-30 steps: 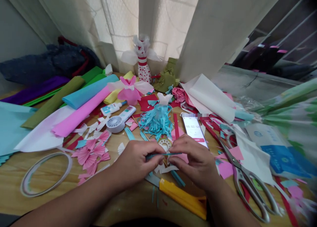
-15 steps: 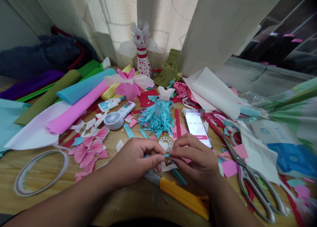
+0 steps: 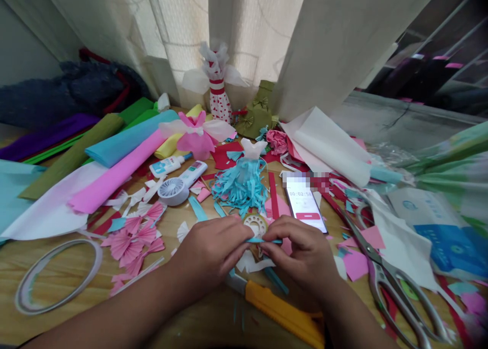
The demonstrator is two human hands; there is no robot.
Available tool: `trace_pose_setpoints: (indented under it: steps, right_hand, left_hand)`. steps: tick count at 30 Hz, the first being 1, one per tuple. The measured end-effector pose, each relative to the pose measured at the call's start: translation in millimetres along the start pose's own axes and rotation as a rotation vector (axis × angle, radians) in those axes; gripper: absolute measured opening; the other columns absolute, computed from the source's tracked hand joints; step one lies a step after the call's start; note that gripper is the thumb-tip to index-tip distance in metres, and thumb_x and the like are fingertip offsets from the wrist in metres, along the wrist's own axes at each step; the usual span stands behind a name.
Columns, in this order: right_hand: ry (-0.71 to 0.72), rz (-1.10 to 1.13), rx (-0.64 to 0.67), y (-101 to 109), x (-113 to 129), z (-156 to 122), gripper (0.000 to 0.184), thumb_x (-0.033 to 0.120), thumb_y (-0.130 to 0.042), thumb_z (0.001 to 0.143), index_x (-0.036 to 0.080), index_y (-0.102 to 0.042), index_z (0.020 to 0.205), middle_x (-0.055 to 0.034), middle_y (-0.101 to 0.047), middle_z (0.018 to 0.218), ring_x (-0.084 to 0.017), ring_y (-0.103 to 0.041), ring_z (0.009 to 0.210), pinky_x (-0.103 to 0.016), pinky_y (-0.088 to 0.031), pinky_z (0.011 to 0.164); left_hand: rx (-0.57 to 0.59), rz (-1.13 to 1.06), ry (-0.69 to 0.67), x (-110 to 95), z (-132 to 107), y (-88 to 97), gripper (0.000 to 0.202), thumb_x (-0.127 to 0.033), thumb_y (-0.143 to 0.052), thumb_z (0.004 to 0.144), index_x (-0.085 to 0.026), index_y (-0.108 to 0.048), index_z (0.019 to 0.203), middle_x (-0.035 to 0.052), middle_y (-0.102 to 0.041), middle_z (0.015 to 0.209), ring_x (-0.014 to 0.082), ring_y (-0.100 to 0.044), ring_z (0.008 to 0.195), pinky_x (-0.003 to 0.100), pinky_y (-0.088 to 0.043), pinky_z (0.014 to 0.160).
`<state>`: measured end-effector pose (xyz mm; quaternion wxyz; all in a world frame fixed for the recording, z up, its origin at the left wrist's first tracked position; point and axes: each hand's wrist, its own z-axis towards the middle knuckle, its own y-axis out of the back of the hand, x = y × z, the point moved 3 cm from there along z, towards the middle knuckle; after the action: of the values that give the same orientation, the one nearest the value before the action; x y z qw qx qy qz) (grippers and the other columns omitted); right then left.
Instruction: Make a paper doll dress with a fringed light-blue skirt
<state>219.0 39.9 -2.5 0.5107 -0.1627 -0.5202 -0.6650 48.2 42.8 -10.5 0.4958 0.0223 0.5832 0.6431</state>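
Note:
Between my two hands runs a narrow folded strip of blue paper (image 3: 254,241). My left hand (image 3: 215,245) pinches its left end, and my right hand (image 3: 301,250) pinches the right part between thumb and fingers. Just behind the fingertips lies a small tape roll (image 3: 256,223). Below the hands a yellow utility knife (image 3: 282,308) rests on the table, its blade end near my left fingers. Farther back stands a little paper dress with a fringed blue skirt (image 3: 240,186) and a white top.
Large scissors (image 3: 375,257) and a lit phone (image 3: 305,201) lie to the right. On the left are pink pleated paper pieces (image 3: 131,237), a wide tape ring (image 3: 23,283), a small fan (image 3: 173,188), a glue bottle (image 3: 164,166) and rolls of coloured paper (image 3: 118,173).
My fingertips have moved a little apart, and more of the blue strip shows between them. My left hand has turned palm-down over it. The view has shifted slightly.

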Motion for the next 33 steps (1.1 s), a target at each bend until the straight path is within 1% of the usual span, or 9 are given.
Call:
trace_pose_setpoints:
  steps: [3, 6, 9, 13, 15, 18, 20, 25, 33]
  right_hand:
    - [-0.069, -0.004, 0.026, -3.0, -3.3, -2.9, 0.004, 0.018, -0.066, 0.075, 0.019, -0.065, 0.071, -0.0019, -0.066, 0.066, -0.014, -0.061, 0.061, -0.026, -0.049, 0.057]
    - [-0.108, -0.003, 0.045, -4.6, -5.5, -3.8, 0.006, 0.019, -0.065, 0.076, 0.019, -0.065, 0.070, -0.0016, -0.066, 0.064, -0.014, -0.060, 0.060, -0.025, -0.048, 0.056]
    - [-0.095, 0.002, 0.065, -5.4, -5.4, -3.0, 0.007, 0.019, -0.065, 0.076, 0.018, -0.065, 0.069, -0.0018, -0.065, 0.063, -0.013, -0.059, 0.057, -0.024, -0.046, 0.054]
    - [-0.057, 0.017, 0.057, -5.1, -4.6, -1.8, 0.004, 0.017, -0.066, 0.075, 0.018, -0.066, 0.071, -0.0016, -0.065, 0.064, -0.013, -0.060, 0.058, -0.023, -0.047, 0.055]
    - [-0.036, 0.035, 0.036, -4.1, -5.1, -1.7, 0.004, 0.015, -0.068, 0.074, 0.018, -0.067, 0.076, -0.0023, -0.067, 0.068, -0.013, -0.062, 0.063, -0.023, -0.049, 0.059]
    - [-0.007, 0.079, 0.028, -3.0, -6.7, -2.6, 0.016, 0.014, -0.069, 0.072, 0.019, -0.067, 0.087, -0.0035, -0.069, 0.078, -0.015, -0.064, 0.072, -0.025, -0.051, 0.066]
    - [0.017, 0.122, 0.034, -3.0, -7.1, -3.8, 0.019, 0.012, -0.068, 0.073, 0.021, -0.067, 0.090, -0.0038, -0.068, 0.080, -0.015, -0.064, 0.074, -0.026, -0.052, 0.067]
    - [0.049, 0.201, 0.013, -3.3, -7.0, -5.6, 0.021, 0.006, -0.065, 0.073, 0.020, -0.066, 0.088, -0.0036, -0.065, 0.077, -0.015, -0.062, 0.072, -0.028, -0.051, 0.064]
    - [0.037, 0.274, 0.015, -2.5, -10.7, -9.2, 0.026, 0.002, -0.064, 0.072, 0.022, -0.066, 0.090, -0.0039, -0.063, 0.081, -0.016, -0.061, 0.076, -0.032, -0.049, 0.066]
  left_hand:
    - [0.014, 0.036, -0.013, -0.6, -0.5, -0.3, 0.017, -0.021, -0.046, 0.090, -0.016, -0.061, 0.093, 0.0052, -0.066, 0.076, 0.0154, -0.060, 0.071, 0.025, -0.043, 0.066]
    - [0.042, -0.053, 0.046, 0.2, -0.2, -0.2, 0.017, -0.027, -0.049, 0.090, -0.017, -0.062, 0.092, 0.0034, -0.067, 0.075, 0.0146, -0.061, 0.069, 0.024, -0.043, 0.065]
    - [0.086, -0.108, 0.125, 2.8, 0.3, -1.1, 0.020, -0.031, -0.047, 0.090, -0.018, -0.062, 0.093, 0.0035, -0.067, 0.079, 0.0159, -0.062, 0.073, 0.024, -0.043, 0.065]
    - [0.152, -0.130, 0.181, 5.7, -0.2, -4.0, 0.021, -0.030, -0.043, 0.091, -0.018, -0.060, 0.093, 0.0033, -0.067, 0.083, 0.0161, -0.062, 0.076, 0.024, -0.043, 0.065]
    - [0.144, -0.145, 0.198, 5.5, -0.4, -3.8, 0.020, -0.028, -0.043, 0.091, -0.018, -0.060, 0.091, 0.0024, -0.066, 0.081, 0.0152, -0.061, 0.074, 0.024, -0.042, 0.064]
    - [0.089, -0.199, 0.231, 3.2, 0.7, -0.3, 0.018, -0.026, -0.046, 0.090, -0.018, -0.061, 0.085, 0.0004, -0.064, 0.076, 0.0128, -0.060, 0.070, 0.022, -0.041, 0.063]
    - [0.064, -0.266, 0.254, 1.0, 2.2, 2.6, 0.016, -0.024, -0.048, 0.088, -0.018, -0.060, 0.081, -0.0012, -0.063, 0.073, 0.0108, -0.058, 0.066, 0.020, -0.040, 0.061]
    - [0.083, -0.432, 0.343, -1.1, 4.4, 5.3, 0.014, -0.022, -0.052, 0.085, -0.017, -0.061, 0.077, -0.0052, -0.056, 0.060, 0.0080, -0.052, 0.056, 0.017, -0.037, 0.054]
    - [0.095, -0.541, 0.368, -0.7, 3.0, 5.3, 0.013, -0.020, -0.053, 0.084, -0.017, -0.062, 0.075, -0.0063, -0.055, 0.059, 0.0060, -0.050, 0.055, 0.016, -0.036, 0.053]
